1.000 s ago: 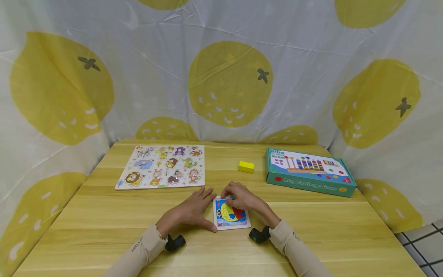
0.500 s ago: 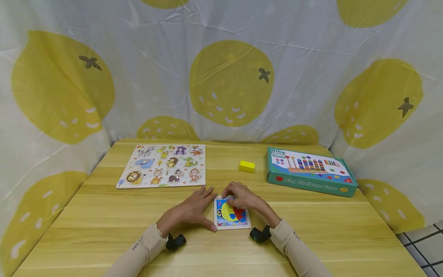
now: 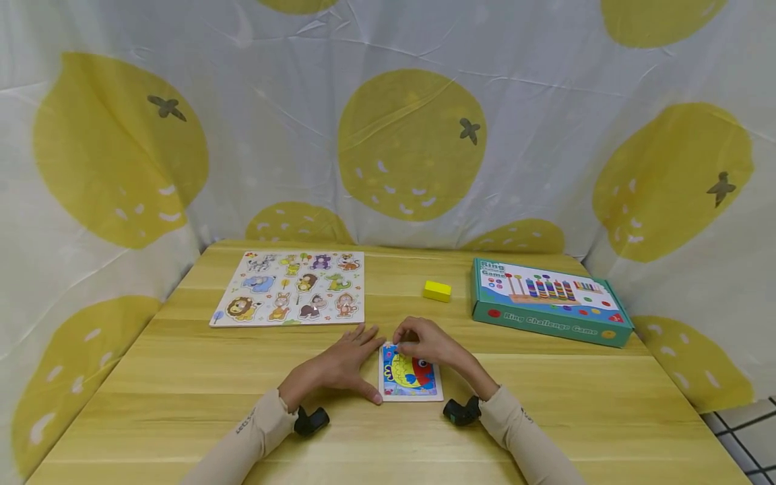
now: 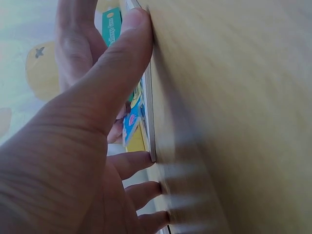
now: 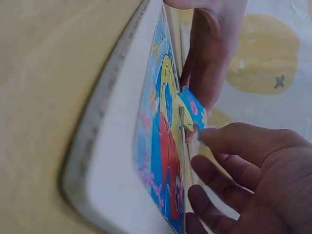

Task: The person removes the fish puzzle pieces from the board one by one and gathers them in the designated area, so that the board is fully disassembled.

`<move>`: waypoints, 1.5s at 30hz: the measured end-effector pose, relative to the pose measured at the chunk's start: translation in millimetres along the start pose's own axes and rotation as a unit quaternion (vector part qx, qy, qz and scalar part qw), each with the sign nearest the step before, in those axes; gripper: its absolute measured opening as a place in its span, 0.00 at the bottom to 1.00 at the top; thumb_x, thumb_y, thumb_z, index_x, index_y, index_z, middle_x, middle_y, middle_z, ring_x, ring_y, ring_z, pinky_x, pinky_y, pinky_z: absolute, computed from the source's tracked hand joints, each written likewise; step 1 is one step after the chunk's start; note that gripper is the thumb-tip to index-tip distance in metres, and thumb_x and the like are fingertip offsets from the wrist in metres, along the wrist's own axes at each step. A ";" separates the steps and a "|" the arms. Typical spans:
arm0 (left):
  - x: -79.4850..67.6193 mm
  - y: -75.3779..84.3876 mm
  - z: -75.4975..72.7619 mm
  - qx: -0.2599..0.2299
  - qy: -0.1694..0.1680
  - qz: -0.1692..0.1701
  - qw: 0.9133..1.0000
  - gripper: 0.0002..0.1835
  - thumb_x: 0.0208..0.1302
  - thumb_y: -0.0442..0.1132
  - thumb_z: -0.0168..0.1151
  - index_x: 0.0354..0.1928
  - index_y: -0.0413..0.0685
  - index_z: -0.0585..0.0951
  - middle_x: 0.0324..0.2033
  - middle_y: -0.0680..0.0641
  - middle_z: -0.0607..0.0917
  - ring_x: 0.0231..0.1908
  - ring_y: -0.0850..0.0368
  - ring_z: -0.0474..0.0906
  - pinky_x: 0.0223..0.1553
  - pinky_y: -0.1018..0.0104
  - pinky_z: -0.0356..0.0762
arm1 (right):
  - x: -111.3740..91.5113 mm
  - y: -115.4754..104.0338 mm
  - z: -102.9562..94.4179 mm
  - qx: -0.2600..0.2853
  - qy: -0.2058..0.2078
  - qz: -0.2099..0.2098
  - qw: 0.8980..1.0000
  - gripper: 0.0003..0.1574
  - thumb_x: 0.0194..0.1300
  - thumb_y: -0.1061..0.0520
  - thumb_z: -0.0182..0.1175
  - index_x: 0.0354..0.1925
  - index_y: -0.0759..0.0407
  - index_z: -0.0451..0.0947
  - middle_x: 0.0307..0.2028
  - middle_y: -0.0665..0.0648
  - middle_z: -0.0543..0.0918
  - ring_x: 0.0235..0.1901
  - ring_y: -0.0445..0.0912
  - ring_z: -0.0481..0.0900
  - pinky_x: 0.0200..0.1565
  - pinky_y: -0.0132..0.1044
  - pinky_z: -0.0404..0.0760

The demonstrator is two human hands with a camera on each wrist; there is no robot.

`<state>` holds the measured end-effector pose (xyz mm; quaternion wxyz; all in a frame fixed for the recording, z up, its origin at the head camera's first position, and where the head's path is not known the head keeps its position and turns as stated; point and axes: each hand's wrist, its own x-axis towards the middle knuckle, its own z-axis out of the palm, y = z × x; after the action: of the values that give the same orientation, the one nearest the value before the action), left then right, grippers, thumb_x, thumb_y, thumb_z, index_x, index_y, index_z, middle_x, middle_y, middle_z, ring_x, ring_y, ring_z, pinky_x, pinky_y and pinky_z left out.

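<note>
A small fish jigsaw puzzle (image 3: 407,377) in a pale wooden frame lies on the table between the hands. My left hand (image 3: 341,364) spreads along its left edge, the thumb at the near corner and a fingertip at the far corner. Over the puzzle's far side, my right hand (image 3: 426,341) pinches a blue and yellow puzzle piece (image 5: 196,108) between thumb and fingers. That piece stands tilted up out of the picture, as the left wrist view also shows. Red fish head and eye (image 5: 176,192) lie flat in the frame.
An animal puzzle board (image 3: 289,289) lies at the back left. A yellow block (image 3: 437,291) sits behind the right hand, and a green Ring Challenge Game box (image 3: 550,302) stands at the back right. A lemon-print cloth (image 3: 533,81) hangs behind the table (image 3: 388,444).
My right hand has risen slightly, and the pinched piece has tilted up from the puzzle. More of the fish's eye shows. My left hand has stayed at the frame.
</note>
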<state>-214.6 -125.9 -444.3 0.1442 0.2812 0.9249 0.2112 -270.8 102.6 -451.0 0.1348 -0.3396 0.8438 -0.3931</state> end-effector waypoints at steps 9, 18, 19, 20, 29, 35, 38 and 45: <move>-0.5 2.3 -0.9 -0.002 -0.001 -0.002 1.000 0.59 0.43 0.68 0.70 0.73 0.47 0.58 0.74 0.42 0.50 0.74 0.40 0.36 0.72 0.43 0.39 | 0.7 1.4 1.4 0.020 0.003 0.003 1.000 0.04 0.62 0.63 0.62 0.38 0.58 0.78 0.31 0.49 0.80 0.30 0.41 0.75 0.35 0.30 0.78; -0.3 0.5 -0.5 0.004 0.001 0.002 1.000 0.59 0.44 0.68 0.70 0.73 0.46 0.58 0.74 0.41 0.50 0.73 0.39 0.36 0.72 0.42 0.40 | 1.2 4.8 2.3 0.044 0.000 0.011 0.999 0.06 0.64 0.62 0.61 0.41 0.59 0.81 0.32 0.50 0.82 0.31 0.41 0.76 0.36 0.30 0.78; -0.4 0.4 -0.5 0.006 0.000 0.002 1.000 0.59 0.44 0.68 0.70 0.73 0.46 0.58 0.74 0.41 0.50 0.73 0.39 0.36 0.71 0.42 0.40 | 1.2 5.0 2.4 0.048 0.002 0.011 0.999 0.06 0.64 0.62 0.61 0.41 0.59 0.81 0.33 0.51 0.82 0.31 0.41 0.76 0.36 0.30 0.78; -0.4 0.1 -0.3 0.007 0.000 0.003 1.000 0.59 0.44 0.68 0.70 0.73 0.45 0.58 0.74 0.41 0.50 0.73 0.39 0.36 0.71 0.42 0.40 | 1.2 5.5 2.5 0.050 0.005 0.011 0.999 0.07 0.64 0.61 0.61 0.41 0.60 0.81 0.33 0.51 0.83 0.31 0.41 0.77 0.37 0.30 0.79; -0.6 -0.1 0.4 0.002 0.003 0.003 1.000 0.59 0.43 0.69 0.70 0.74 0.48 0.57 0.75 0.42 0.49 0.74 0.39 0.35 0.72 0.42 0.38 | -4.2 5.0 -12.5 0.049 0.033 0.027 0.998 0.07 0.66 0.60 0.60 0.42 0.58 0.82 0.33 0.51 0.83 0.33 0.43 0.79 0.40 0.31 0.80; -0.2 -0.5 2.6 0.000 0.000 -0.001 1.000 0.60 0.43 0.69 0.69 0.74 0.49 0.56 0.75 0.43 0.48 0.74 0.41 0.34 0.72 0.44 0.36 | -18.7 10.9 -37.9 0.045 0.047 0.028 0.997 0.07 0.65 0.60 0.60 0.42 0.60 0.81 0.34 0.53 0.83 0.33 0.44 0.78 0.39 0.31 0.80; -0.3 -0.8 2.5 -0.002 0.002 -0.001 1.000 0.60 0.42 0.69 0.70 0.74 0.49 0.56 0.75 0.44 0.48 0.74 0.41 0.34 0.72 0.44 0.37 | -28.7 16.2 -49.5 0.046 0.039 0.034 0.998 0.08 0.65 0.60 0.60 0.42 0.62 0.81 0.34 0.55 0.83 0.33 0.45 0.77 0.38 0.31 0.79; 0.4 -2.0 2.3 0.000 0.002 -0.003 1.000 0.59 0.43 0.68 0.70 0.74 0.49 0.57 0.75 0.44 0.48 0.74 0.41 0.34 0.72 0.43 0.37 | -53.2 34.8 -66.4 0.059 0.010 0.065 0.996 0.10 0.67 0.63 0.58 0.44 0.67 0.79 0.36 0.60 0.83 0.34 0.48 0.77 0.35 0.30 0.78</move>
<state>-215.0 -126.5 -447.3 0.1431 0.2777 0.9262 0.2112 -280.8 192.7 -436.0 0.1711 -0.2715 0.8410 -0.4356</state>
